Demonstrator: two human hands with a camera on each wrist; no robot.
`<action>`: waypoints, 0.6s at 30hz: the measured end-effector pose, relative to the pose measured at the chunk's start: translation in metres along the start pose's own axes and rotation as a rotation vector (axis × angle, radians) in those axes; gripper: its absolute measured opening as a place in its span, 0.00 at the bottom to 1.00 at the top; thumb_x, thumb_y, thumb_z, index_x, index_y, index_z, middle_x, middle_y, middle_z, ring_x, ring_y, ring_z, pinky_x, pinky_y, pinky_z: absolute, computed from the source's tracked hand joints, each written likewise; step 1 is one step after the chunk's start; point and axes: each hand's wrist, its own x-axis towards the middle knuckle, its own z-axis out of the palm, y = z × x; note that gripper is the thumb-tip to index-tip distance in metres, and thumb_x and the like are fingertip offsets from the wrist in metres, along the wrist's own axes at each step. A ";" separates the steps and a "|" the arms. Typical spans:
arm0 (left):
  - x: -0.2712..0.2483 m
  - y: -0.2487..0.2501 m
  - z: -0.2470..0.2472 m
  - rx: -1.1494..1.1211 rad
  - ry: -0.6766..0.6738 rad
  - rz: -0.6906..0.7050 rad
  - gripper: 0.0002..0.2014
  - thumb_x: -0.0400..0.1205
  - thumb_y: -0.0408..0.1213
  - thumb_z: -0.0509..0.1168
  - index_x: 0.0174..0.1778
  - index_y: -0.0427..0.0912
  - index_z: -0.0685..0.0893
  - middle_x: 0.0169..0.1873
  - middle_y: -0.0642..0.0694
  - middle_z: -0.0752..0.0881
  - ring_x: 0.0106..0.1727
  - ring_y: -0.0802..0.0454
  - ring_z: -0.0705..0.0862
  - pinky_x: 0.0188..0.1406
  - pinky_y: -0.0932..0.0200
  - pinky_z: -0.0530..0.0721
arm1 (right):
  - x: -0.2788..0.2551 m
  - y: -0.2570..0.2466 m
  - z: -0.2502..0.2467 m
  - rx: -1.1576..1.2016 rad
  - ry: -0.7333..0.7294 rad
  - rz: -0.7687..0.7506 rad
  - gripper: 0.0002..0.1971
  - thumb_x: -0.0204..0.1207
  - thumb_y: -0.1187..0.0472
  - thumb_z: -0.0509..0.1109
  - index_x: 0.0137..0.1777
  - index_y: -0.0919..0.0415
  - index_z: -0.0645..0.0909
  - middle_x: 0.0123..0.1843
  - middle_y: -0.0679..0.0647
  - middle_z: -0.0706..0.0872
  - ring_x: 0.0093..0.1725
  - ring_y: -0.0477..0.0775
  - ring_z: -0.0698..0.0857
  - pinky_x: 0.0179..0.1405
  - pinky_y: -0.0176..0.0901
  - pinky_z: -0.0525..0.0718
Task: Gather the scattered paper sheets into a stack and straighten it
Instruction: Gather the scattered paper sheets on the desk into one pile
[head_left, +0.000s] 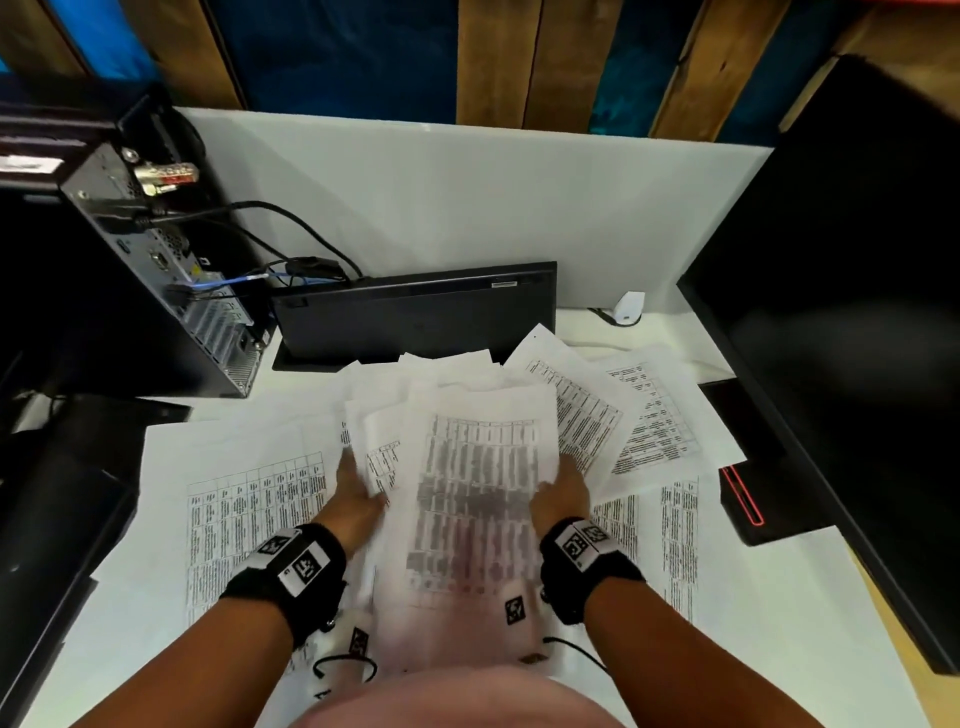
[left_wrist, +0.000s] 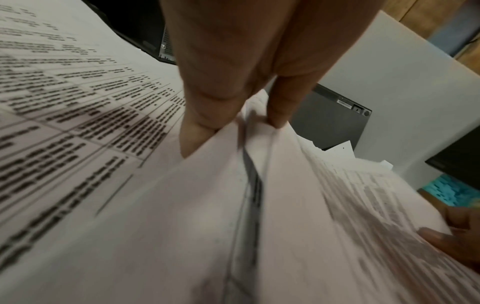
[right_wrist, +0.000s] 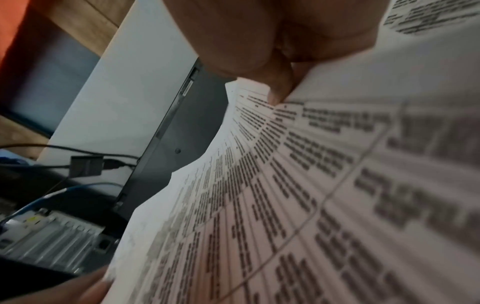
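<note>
Both hands grip a loose bundle of paper sheets (head_left: 478, 499) raised over the desk's (head_left: 779, 623) near edge: left hand (head_left: 358, 499) pinching its left side, right hand (head_left: 563, 496) its right. Motion blur smears the print; fingertips hide behind pages. More thin white table-printed sheets (head_left: 249, 499) lie fanned flat around.

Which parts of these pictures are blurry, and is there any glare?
Head view: the held paper bundle is motion-smeared, while the flat sheets stay readable. Left wrist view: the bundle streaks near the lens. Right wrist view: print sharpens only near the thumb. No strong glare anywhere.
</note>
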 end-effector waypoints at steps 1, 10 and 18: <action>0.007 -0.007 -0.004 0.026 0.038 0.024 0.38 0.83 0.25 0.59 0.85 0.48 0.47 0.83 0.46 0.57 0.83 0.44 0.59 0.81 0.44 0.60 | 0.003 0.000 -0.006 0.002 0.026 -0.008 0.25 0.77 0.78 0.55 0.74 0.65 0.67 0.70 0.61 0.77 0.69 0.63 0.79 0.70 0.49 0.77; -0.011 0.001 0.010 -0.155 0.114 0.077 0.35 0.70 0.40 0.79 0.66 0.38 0.65 0.54 0.44 0.81 0.56 0.46 0.81 0.55 0.48 0.83 | 0.024 -0.015 -0.022 -0.157 -0.203 -0.221 0.14 0.82 0.60 0.63 0.65 0.63 0.75 0.59 0.57 0.79 0.59 0.58 0.80 0.59 0.45 0.76; -0.016 0.001 0.010 -0.292 -0.077 0.188 0.62 0.67 0.25 0.79 0.82 0.63 0.41 0.69 0.58 0.73 0.72 0.50 0.73 0.73 0.42 0.72 | 0.021 -0.022 -0.005 -0.178 -0.304 -0.167 0.28 0.67 0.59 0.80 0.66 0.58 0.74 0.58 0.52 0.79 0.57 0.55 0.81 0.56 0.43 0.80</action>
